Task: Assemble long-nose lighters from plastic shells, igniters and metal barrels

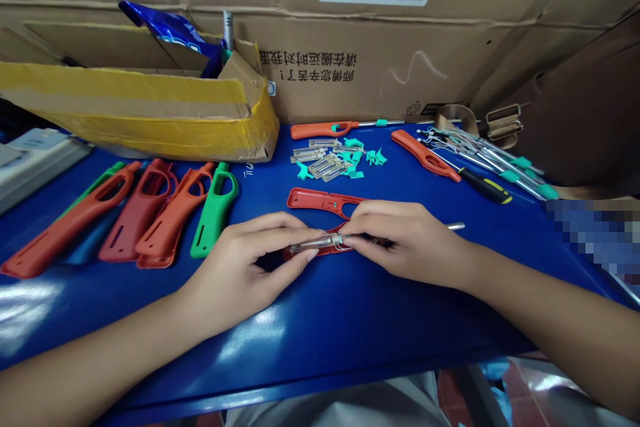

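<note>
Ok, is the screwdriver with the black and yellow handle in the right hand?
No, the screwdriver lies on the blue table, apart from the right hand.

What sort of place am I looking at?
Probably a small assembly workspace: red, orange and green plastic casings, small clear plastic cartridges and thin silver metal tubes lie in separate groups.

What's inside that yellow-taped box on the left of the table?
A blue packet and a silvery tube stick up from the box. Its front wall hides whatever lies lower.
</note>
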`<action>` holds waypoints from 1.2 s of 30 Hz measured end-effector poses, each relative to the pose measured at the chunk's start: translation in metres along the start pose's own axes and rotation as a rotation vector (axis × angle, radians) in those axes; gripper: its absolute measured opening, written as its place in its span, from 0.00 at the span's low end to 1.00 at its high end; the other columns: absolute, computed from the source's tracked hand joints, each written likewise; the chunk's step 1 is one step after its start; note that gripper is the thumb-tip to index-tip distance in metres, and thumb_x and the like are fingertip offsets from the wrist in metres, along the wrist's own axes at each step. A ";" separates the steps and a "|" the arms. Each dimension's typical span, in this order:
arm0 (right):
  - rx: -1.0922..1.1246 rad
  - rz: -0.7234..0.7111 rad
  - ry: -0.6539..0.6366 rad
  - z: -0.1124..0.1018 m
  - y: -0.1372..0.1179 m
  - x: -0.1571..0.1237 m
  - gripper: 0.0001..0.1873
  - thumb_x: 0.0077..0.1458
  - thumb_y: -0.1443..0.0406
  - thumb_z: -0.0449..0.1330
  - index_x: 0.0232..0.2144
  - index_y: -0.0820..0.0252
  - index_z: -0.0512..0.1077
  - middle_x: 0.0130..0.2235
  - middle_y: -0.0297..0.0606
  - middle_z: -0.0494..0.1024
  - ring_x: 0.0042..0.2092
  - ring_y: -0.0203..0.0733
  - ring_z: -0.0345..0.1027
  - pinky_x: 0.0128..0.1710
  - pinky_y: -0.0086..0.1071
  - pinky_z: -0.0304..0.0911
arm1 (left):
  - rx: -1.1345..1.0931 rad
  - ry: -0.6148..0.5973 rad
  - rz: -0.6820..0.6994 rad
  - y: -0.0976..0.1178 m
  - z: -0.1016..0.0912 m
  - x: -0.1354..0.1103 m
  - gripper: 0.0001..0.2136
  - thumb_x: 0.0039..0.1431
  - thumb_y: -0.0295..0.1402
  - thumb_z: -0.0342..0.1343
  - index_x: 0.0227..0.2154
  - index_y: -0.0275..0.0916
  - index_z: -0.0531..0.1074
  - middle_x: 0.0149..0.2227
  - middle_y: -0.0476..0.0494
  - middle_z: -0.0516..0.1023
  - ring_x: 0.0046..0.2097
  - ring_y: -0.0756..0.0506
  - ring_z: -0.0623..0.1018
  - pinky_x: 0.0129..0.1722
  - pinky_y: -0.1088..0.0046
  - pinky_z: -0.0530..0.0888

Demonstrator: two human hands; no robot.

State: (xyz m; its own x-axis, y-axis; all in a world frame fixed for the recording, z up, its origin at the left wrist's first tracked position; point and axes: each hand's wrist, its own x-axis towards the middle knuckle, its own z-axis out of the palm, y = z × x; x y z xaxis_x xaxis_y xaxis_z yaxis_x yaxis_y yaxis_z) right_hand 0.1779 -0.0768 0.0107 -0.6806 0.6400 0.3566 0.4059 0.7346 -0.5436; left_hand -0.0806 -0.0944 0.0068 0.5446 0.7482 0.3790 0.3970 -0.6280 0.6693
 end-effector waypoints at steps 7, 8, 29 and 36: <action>-0.154 -0.084 -0.014 0.001 0.003 0.000 0.09 0.68 0.67 0.58 0.41 0.62 0.79 0.41 0.38 0.82 0.43 0.38 0.76 0.45 0.30 0.67 | 0.019 -0.001 -0.015 0.000 0.001 -0.002 0.12 0.66 0.27 0.60 0.50 0.38 0.80 0.43 0.45 0.82 0.43 0.51 0.82 0.46 0.80 0.77; -0.156 -0.084 -0.009 0.002 0.002 0.000 0.09 0.68 0.67 0.59 0.42 0.61 0.79 0.41 0.38 0.82 0.43 0.38 0.76 0.45 0.30 0.67 | 0.026 -0.010 -0.013 0.000 0.001 -0.002 0.12 0.66 0.27 0.60 0.51 0.38 0.80 0.43 0.45 0.82 0.43 0.51 0.82 0.45 0.80 0.77; 0.233 0.168 0.068 0.006 -0.005 0.006 0.06 0.61 0.71 0.62 0.34 0.61 0.80 0.33 0.35 0.81 0.28 0.30 0.65 0.25 0.25 0.56 | 0.001 0.004 -0.022 -0.002 0.000 -0.002 0.11 0.66 0.27 0.60 0.48 0.40 0.82 0.40 0.45 0.81 0.41 0.49 0.81 0.42 0.76 0.78; 0.026 0.144 0.022 0.001 -0.003 0.004 0.06 0.62 0.68 0.63 0.40 0.57 0.79 0.39 0.37 0.82 0.41 0.39 0.73 0.40 0.32 0.67 | 0.073 -0.027 -0.013 -0.002 -0.006 0.002 0.10 0.66 0.29 0.60 0.48 0.41 0.81 0.41 0.45 0.82 0.42 0.47 0.79 0.44 0.71 0.77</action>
State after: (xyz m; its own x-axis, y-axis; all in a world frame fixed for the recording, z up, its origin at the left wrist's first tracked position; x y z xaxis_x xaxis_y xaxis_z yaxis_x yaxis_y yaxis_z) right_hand 0.1729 -0.0767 0.0128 -0.6027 0.7435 0.2898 0.4822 0.6287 -0.6101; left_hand -0.0850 -0.0905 0.0101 0.5584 0.7508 0.3529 0.4560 -0.6331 0.6255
